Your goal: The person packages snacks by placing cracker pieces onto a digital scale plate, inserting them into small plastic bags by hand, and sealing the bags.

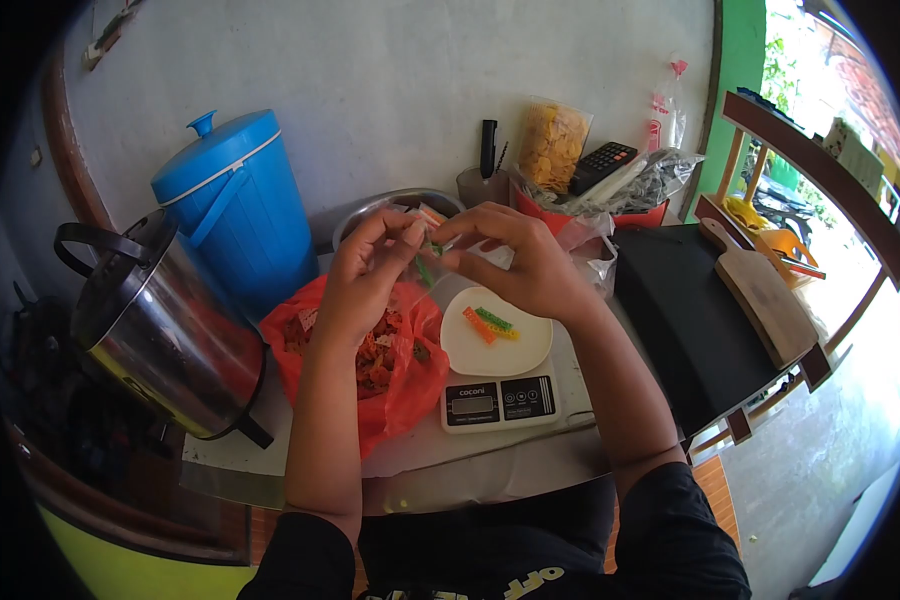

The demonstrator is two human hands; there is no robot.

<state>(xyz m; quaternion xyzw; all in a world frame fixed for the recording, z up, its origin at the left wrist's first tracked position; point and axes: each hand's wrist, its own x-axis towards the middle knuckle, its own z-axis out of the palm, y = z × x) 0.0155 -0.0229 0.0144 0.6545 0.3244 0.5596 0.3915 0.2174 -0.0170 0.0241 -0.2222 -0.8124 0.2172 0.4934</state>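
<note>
My left hand point(375, 258) is closed in a pinch on a small clear plastic bag point(432, 268), with something green showing in or behind it. My right hand point(515, 255) grips the same bag from the other side, fingers bent; its exact edges are hard to make out. Below my hands, a white kitchen scale point(500, 412) carries orange, green and yellow strips point(490, 325) on its pale platform. Left of the scale, beneath my left forearm, sits an open red plastic bag point(410, 370) filled with orange-red pieces. A metal bowl point(350, 222) behind my hands is partly hidden.
On the left stand a steel pot point(160, 330) and a blue cooler jug point(245, 200). At the back right, a red basket point(640, 215) holds a chip container point(553, 145), a calculator point(602, 167) and plastic bags. A wooden board point(765, 300) lies on a black surface point(680, 320).
</note>
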